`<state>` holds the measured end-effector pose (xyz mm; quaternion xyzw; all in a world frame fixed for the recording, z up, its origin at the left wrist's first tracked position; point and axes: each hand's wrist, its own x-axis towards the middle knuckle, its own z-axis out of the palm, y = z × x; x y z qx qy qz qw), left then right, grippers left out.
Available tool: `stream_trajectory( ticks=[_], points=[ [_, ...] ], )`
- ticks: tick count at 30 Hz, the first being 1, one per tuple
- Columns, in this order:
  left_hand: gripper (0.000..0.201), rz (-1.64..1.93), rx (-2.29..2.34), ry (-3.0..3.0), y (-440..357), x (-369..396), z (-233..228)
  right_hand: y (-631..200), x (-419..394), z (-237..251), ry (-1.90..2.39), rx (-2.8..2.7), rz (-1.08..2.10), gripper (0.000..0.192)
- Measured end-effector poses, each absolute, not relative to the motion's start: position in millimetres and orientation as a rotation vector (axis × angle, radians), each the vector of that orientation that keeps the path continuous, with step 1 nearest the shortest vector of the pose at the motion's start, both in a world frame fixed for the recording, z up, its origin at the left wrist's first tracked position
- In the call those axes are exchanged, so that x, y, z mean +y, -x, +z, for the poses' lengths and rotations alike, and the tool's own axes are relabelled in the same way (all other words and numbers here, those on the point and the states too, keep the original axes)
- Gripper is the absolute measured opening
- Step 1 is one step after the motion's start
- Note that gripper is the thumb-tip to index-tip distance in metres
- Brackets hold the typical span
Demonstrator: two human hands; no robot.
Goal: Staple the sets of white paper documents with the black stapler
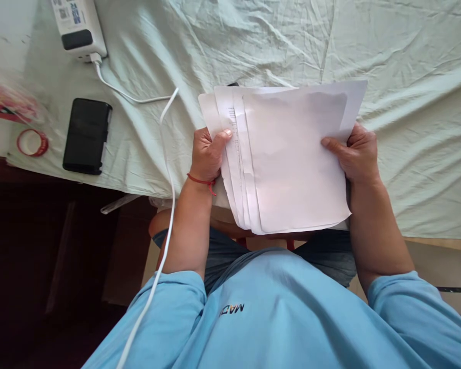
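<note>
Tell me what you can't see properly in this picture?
Head view:
- Lower sheets of the paper stack: covered by the top sheet; print too small to read.
- Left hand and right hand fingers: hidden behind the papers.
- White box: cut off by the top edge.
- Dark object: hidden behind the papers.

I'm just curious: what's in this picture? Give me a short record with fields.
left hand: grips the left edge of a stack of papers
right hand: grips the stack's right edge
papers: fanned, held above a pale green sheet
phone: dark, lying on the sheet, left
cable: white, running from a white charger
</note>
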<state>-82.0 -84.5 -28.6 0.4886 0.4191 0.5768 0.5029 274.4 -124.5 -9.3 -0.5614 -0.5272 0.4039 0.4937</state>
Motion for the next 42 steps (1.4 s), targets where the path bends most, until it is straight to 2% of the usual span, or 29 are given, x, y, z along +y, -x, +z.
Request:
stream_trajectory(
  ticks=[11, 19, 27, 35, 42],
  points=[
    [0.042, 1.337, 1.043, -1.200, 82.3, -86.1, -30.6, -270.6, -126.3, -8.4, 1.402, -1.243, 0.956, 0.037],
    [0.037, 1.555, 1.194, -0.950, 81.5, -82.4, -45.3, -268.3, -127.3, -0.6, 1.441, -1.276, 0.955, 0.039],
    [0.029, 1.561, 1.283, -0.857, 84.2, -79.7, -40.0, -272.0, -126.0, -5.9, 1.451, -1.323, 0.940, 0.037],
    [0.042, 1.504, 1.232, -1.040, 102.1, -72.4, -69.7, -268.0, -124.5, -8.8, 1.374, -1.284, 0.978, 0.040],
    [0.047, 1.497, 1.236, -1.067, 100.2, -71.8, -76.6, -259.1, -129.7, -4.9, 1.381, -1.253, 0.966, 0.042]
  ],
)
